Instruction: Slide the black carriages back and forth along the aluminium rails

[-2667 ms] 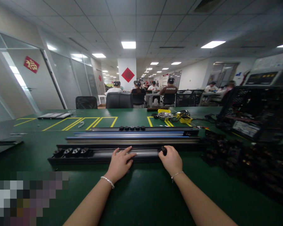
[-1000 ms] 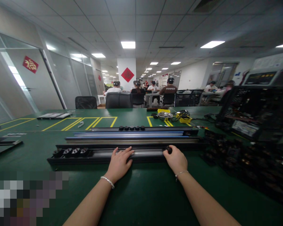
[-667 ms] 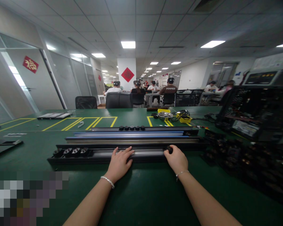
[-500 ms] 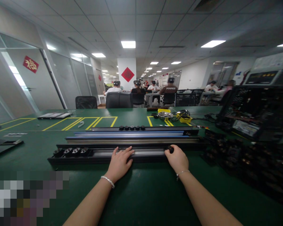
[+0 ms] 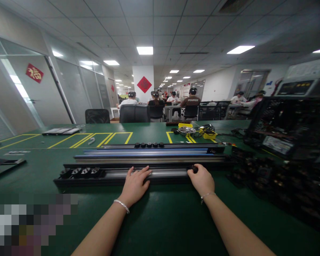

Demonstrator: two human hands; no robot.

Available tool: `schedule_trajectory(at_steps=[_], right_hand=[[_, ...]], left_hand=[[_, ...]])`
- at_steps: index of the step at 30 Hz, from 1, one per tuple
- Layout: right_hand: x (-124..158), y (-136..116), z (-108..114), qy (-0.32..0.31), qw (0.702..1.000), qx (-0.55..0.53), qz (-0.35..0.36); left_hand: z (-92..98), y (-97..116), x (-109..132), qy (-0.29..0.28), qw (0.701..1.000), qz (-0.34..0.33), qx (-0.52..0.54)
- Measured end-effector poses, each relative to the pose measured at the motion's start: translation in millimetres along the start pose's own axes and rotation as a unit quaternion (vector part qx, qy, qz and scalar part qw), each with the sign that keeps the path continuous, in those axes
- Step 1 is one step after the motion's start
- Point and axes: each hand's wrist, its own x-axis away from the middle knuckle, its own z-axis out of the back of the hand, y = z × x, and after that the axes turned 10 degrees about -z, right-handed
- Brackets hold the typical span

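A long black rail [image 5: 165, 180] with a silvery inner strip [image 5: 170, 173] lies across the green table in front of me. My left hand [image 5: 135, 185] rests flat on the middle of this rail, fingers spread. Toward the rail's right end, my right hand [image 5: 202, 179] has its thumb and fingers closed around a small black block-like part [image 5: 195, 169], mostly covered by the fingers. Several black blocks with silvery tops [image 5: 81, 172] sit in a row at the rail's left end.
Behind lie more long rails, one blue-edged [image 5: 146, 152]. A heap of dark parts [image 5: 272, 177] covers the table's right side, below an open black computer case [image 5: 277, 124]. A metal bowl [image 5: 187, 131] and yellow holder [image 5: 208, 134] stand farther back. People sit at distant tables.
My right hand has shifted very slightly to the right along the rail with the small black part. My left hand stays in place.
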Motion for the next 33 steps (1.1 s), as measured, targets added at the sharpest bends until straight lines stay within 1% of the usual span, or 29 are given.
schedule_trajectory(at_steps=[4,9,11,17,19,21,25,26,30,33], right_hand=[[-2.2,1.2,2.0,0.001,1.000,0.003,-0.005],[-12.1,10.7,12.4,0.001,0.999,0.014,-0.039],[-18.5,17.6,19.9,-0.003,0.998,0.031,-0.050],[-43.0,45.0,47.0,-0.026,0.990,0.133,-0.047],[-51.7,56.3,53.6,-0.047,0.984,0.166,-0.043],[-59.8,68.2,57.7,-0.082,0.976,0.198,-0.029],[-72.6,88.3,59.8,-0.156,0.961,0.225,-0.036],[-75.0,91.9,59.6,-0.163,0.959,0.229,-0.041],[-83.2,104.3,58.5,-0.149,0.959,0.233,-0.065],[-90.4,117.7,56.8,-0.138,0.963,0.224,-0.051]], left_hand=[[0.5,0.2,-0.2,-0.004,1.000,0.001,0.000],[0.9,0.7,-0.2,-0.001,1.000,0.000,0.008],[0.8,0.6,-0.1,-0.002,1.000,0.000,0.009],[1.1,0.6,-0.6,-0.003,1.000,0.002,0.002],[1.1,1.3,-0.7,-0.003,1.000,0.004,0.002],[1.2,2.1,-0.7,-0.002,1.000,0.007,0.004],[2.0,2.8,-0.7,-0.002,1.000,0.012,0.010],[2.3,2.9,-0.8,-0.002,1.000,0.014,0.012],[3.5,3.2,-0.8,-0.002,1.000,0.015,0.018],[3.3,3.0,-0.8,-0.001,1.000,0.015,0.021]])
